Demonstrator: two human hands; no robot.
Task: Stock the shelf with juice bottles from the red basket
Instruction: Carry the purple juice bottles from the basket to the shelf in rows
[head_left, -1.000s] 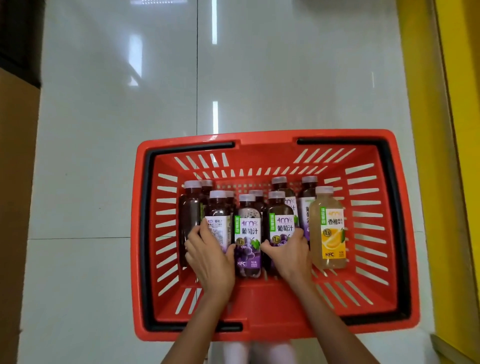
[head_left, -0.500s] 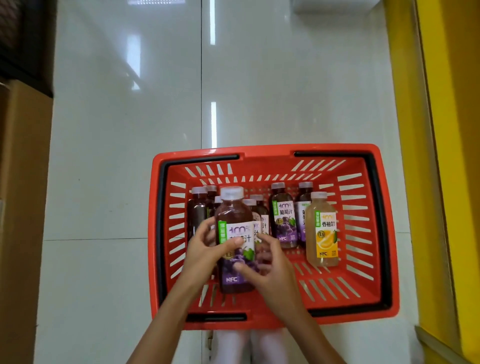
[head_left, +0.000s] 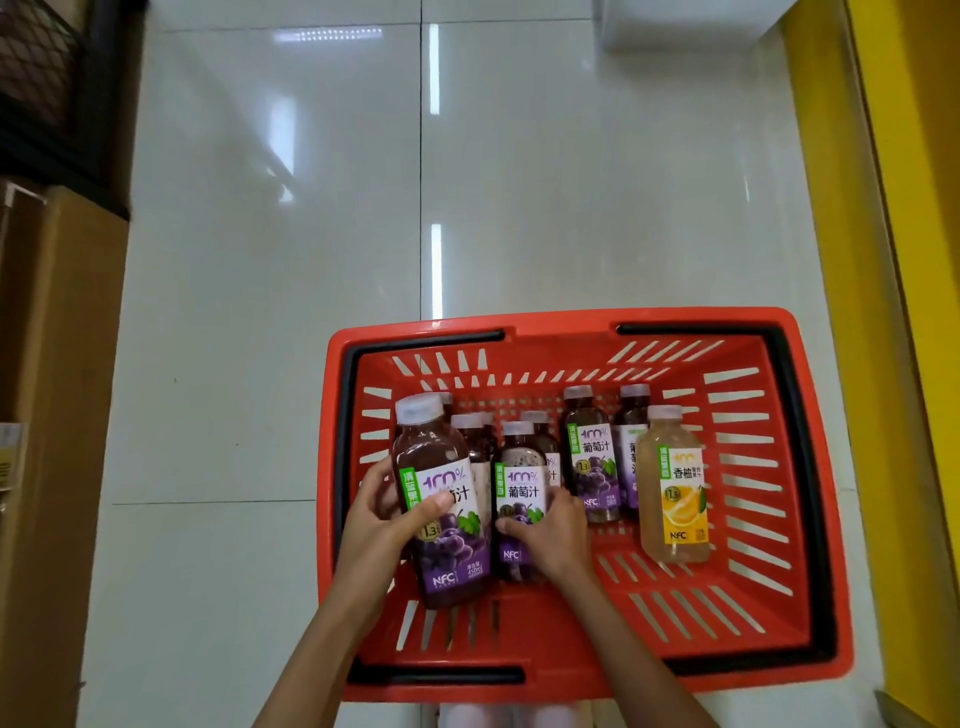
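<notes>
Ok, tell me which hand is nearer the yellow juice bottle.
Right. The right hand grips a middle grape bottle to the left of the yellow juice bottle; the left hand holds the leftmost grape bottle farther left.

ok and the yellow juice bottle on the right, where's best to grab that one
I'd take the yellow bottle round its upper body, just under the white cap, coming from above and its right. It stands upright with open red basket space on its right and near sides, while a grape bottle crowds its left.
</notes>
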